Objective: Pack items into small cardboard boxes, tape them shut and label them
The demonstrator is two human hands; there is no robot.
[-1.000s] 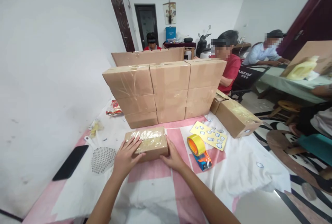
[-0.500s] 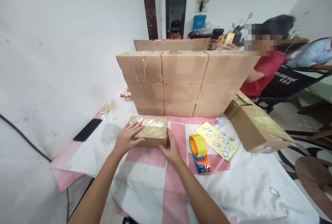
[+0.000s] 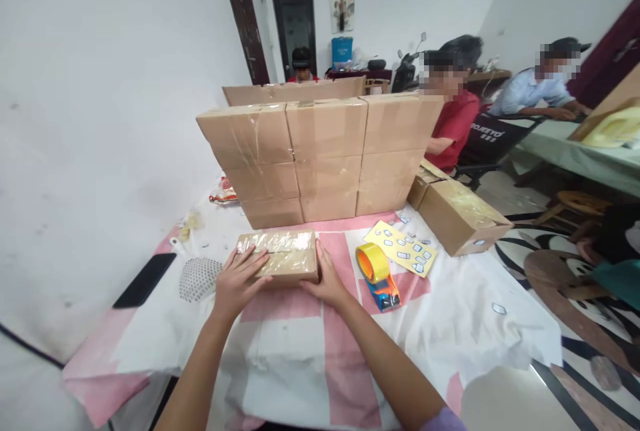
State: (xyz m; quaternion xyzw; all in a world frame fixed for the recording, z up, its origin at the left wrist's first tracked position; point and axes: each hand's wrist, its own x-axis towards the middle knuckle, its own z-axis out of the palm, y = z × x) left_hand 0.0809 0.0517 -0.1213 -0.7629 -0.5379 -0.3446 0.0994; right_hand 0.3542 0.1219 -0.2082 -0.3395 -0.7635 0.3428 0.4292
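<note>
White-walled room, worktop covered with a pink-and-white cloth. Little is changed from half a second ago: the camera view is swung, but the small taped box is kept on the same spot, just in front of the stacked cartons, flat on the cloth, not lifted. The left hand is still laid on the box's top left part, fingers spread wide over the glossy tape. The right hand is still pressed flat against the box's right end, fingers extended, nothing enclosed. So the box is judged as being held steady between both hands, with no new step seen begun.

A tape dispenser with a yellow roll is lying just right of the right hand, untouched. A yellow sticker sheet is set beyond it, and loose stickers are scattered near. One more carton is placed at the right edge. A black phone and a dotted mesh piece are seen left of the box. Other people are seated behind the stack and at another table on the right; a dark door is at the back.
</note>
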